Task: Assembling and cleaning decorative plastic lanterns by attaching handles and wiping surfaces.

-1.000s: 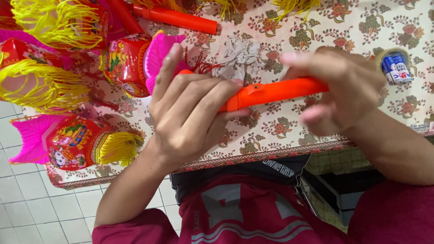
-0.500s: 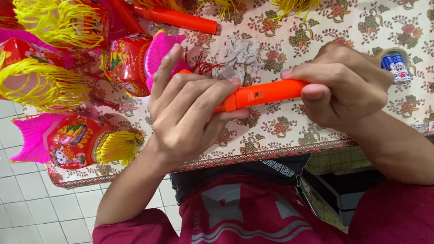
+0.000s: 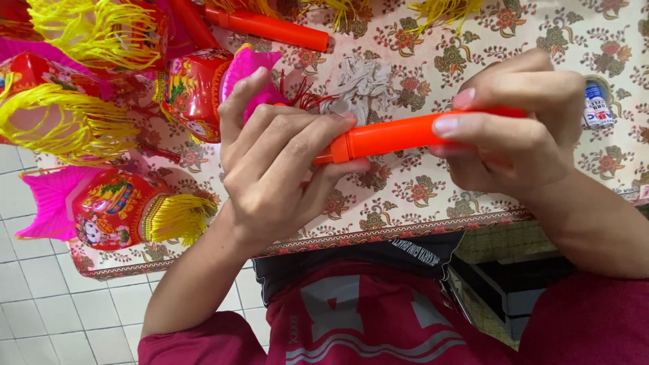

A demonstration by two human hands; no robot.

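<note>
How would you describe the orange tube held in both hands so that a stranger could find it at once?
Start at the flowered tablecloth and look to its middle, where the left hand and right hand meet. The orange tube runs level between them. Unlike the second orange tube lying near the top edge, this one is lifted off the cloth and gripped at both ends.

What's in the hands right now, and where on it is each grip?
An orange plastic tube, held by both hands. The left hand grips the end by its collar; the right hand wraps the other end, thumb on top.
</note>
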